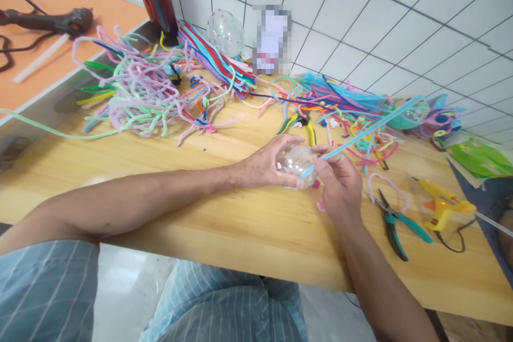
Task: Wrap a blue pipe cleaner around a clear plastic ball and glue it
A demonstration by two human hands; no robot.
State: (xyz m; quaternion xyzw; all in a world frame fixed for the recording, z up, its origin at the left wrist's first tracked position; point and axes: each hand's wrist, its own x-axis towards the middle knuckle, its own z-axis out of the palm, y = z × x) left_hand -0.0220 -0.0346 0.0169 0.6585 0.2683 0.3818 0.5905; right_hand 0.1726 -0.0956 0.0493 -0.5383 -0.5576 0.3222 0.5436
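Observation:
My left hand (pixel 276 163) is wrapped round a clear plastic ball (pixel 295 161), fingers over its top and thumb along its lower side. Pinched in the fingers of my right hand (pixel 340 179) are light blue pipe cleaners (pixel 372 127), whose long ends slant up to the right. Their short end reaches in front of the ball; I cannot tell whether it touches it. Small pink pieces (pixel 320 205) lie below the right fingers. Just beyond the hands rest pliers with yellow and black handles (pixel 311 131).
A tangle of pastel pipe cleaners (pixel 140 91) lies left, with bundles (pixel 216 59) behind. Another clear ball (pixel 225 32) and a phone (pixel 272 40) stand by the tiled wall. Teal-handled pliers (pixel 395 222) and a yellow glue gun (pixel 443 206) lie right. A black glue gun (pixel 60 21) rests on the orange surface.

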